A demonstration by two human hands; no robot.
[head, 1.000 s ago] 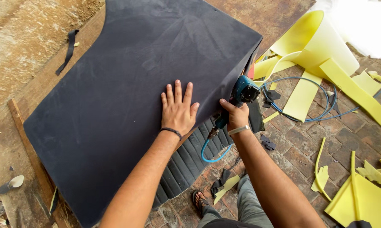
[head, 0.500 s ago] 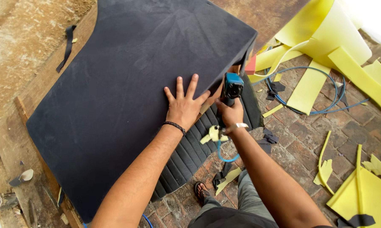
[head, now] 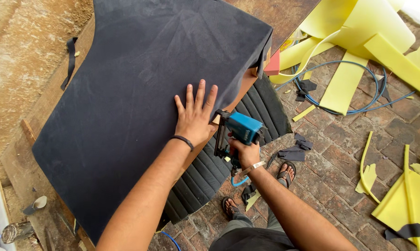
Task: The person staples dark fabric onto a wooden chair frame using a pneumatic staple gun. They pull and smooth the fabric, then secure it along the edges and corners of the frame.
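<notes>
Here, I see my left hand (head: 194,117) lying flat, fingers spread, on the dark fabric (head: 140,93) that covers the board across the centre and upper left of the frame. The palm sits close to the fabric's right-hand edge, near the middle of the picture. My right hand (head: 245,153) is clamped around the grip of a blue staple gun (head: 238,132), just right of the left hand, with the gun's nose against the edge of the board where the brown underside (head: 247,81) shows. A blue air hose (head: 349,88) loops over the brick floor (head: 340,158) at upper right, among strips of yellow foam (head: 359,37). A black ribbed panel (head: 205,176) lies below the board's edge, at centre bottom. My feet in sandals (head: 284,173) stand on the bricks beneath the gun. The wooden bench (head: 19,158) shows along the left of the frame.
</notes>
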